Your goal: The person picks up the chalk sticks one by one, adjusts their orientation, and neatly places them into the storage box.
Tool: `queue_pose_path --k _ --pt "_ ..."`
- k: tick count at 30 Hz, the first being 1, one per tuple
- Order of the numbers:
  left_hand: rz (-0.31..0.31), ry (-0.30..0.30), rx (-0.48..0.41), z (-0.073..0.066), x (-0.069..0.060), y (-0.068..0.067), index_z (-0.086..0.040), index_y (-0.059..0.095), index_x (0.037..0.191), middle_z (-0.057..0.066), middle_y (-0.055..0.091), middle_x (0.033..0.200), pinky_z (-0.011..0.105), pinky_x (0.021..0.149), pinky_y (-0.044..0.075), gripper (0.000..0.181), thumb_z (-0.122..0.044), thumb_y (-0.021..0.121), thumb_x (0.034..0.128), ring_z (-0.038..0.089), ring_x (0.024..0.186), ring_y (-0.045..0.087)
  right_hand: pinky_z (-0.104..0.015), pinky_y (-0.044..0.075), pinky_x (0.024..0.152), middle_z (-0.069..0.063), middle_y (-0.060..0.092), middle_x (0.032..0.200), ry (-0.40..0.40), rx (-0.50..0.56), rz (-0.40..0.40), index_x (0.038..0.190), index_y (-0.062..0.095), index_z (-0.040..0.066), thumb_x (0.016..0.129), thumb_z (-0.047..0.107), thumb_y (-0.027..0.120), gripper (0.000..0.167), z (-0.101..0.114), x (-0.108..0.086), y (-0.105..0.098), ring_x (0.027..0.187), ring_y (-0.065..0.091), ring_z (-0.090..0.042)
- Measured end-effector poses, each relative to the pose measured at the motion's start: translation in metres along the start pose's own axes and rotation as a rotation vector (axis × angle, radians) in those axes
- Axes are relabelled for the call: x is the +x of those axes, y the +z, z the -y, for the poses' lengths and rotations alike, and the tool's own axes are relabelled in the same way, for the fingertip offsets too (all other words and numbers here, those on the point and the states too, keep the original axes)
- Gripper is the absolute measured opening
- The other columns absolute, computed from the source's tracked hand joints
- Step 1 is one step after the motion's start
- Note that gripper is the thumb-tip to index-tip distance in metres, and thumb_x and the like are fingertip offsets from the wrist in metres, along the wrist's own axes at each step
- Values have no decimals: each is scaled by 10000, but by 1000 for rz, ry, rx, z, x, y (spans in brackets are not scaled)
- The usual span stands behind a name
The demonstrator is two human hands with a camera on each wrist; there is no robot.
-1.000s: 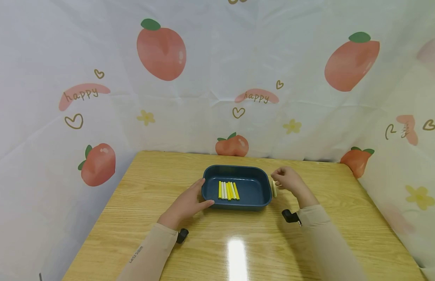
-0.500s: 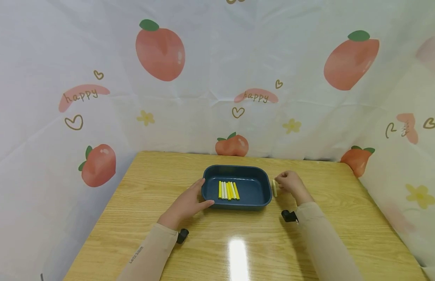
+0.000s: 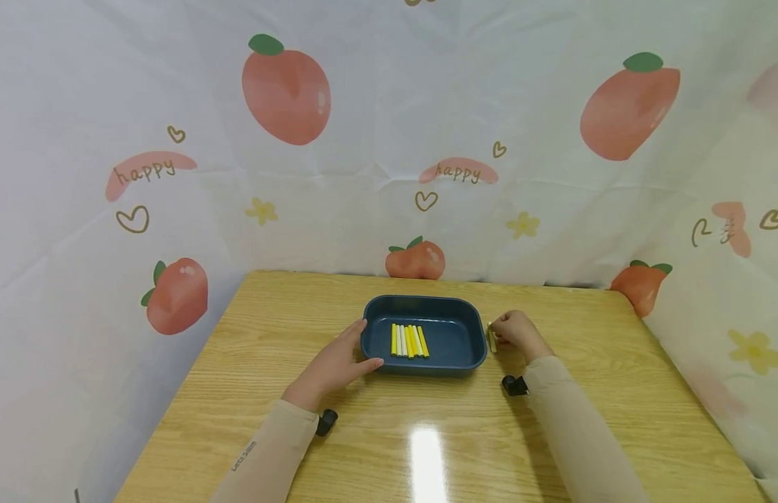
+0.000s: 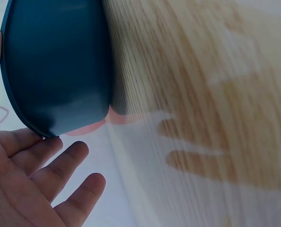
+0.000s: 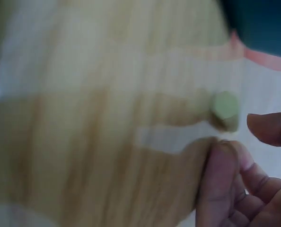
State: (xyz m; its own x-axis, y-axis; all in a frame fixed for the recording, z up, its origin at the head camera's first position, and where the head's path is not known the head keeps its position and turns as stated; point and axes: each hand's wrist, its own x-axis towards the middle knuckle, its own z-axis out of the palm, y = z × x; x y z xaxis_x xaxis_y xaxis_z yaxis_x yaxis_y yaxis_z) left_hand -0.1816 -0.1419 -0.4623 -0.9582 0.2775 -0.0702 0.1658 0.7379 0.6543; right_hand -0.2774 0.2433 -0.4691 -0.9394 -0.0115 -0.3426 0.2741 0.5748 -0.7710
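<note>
My left hand holds the left end of a dark blue rectangular dish, thumb at its near corner and fingers against the end wall. In the left wrist view, part of the dish shows between the thumb and forefinger, while the lower fingers stand off it. Inside lie several yellow and white chalk sticks, side by side. Just right of the dish, one pale chalk stick lies on the table. My right hand is at it; in the right wrist view, a thumb stands slightly apart from its end.
The wooden table reaches back to a white cloth printed with peaches and hearts, which also hangs at both sides. Small black devices sit at the wrists. Light glares off the table's front part.
My right hand has gone from over the pale chalk stick to its right side, then lower and in against it. The left hand, dish and chalk inside have stayed put.
</note>
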Motion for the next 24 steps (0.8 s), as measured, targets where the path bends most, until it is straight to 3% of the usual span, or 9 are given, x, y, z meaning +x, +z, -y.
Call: queue_pose_path --k 5,9,12,19,24 --pt "5 1 -9 0 0 0 -104 185 1612 93 216 1650 477 1182 292 971 -514 708 903 290 1492 262 -265 461 520 25 425 563 -1 -57 21 697 552 66 933 116 630 253 0 6 1 527 453 -126" --pt "7 -3 -19 0 0 -1 -110 180 1613 91 212 1651 476 1181 293 982 -528 707 897 289 1493 260 -258 425 491 42 357 510 -2 -63 34 598 451 140 935 99 616 378 1 7 1 472 390 -110" --pt "9 -4 -12 1 0 0 -110 178 1614 89 209 1652 476 1181 292 988 -543 700 895 289 1494 259 -263 438 494 33 366 513 10 -70 31 596 430 148 950 92 597 396 1 7 2 468 394 -116" --pt "8 -3 -11 1 0 0 -109 178 1614 92 205 1653 477 1183 288 988 -540 702 896 290 1496 254 -279 509 541 -19 561 621 -6 -174 16 704 614 42 953 103 603 256 2 4 2 565 555 -154" --pt "7 -2 -16 1 0 0 -111 180 1614 93 207 1652 480 1182 289 984 -531 706 896 293 1495 255 -293 525 554 -24 565 622 -4 -155 45 693 613 40 957 111 600 273 2 2 0 570 547 -153"
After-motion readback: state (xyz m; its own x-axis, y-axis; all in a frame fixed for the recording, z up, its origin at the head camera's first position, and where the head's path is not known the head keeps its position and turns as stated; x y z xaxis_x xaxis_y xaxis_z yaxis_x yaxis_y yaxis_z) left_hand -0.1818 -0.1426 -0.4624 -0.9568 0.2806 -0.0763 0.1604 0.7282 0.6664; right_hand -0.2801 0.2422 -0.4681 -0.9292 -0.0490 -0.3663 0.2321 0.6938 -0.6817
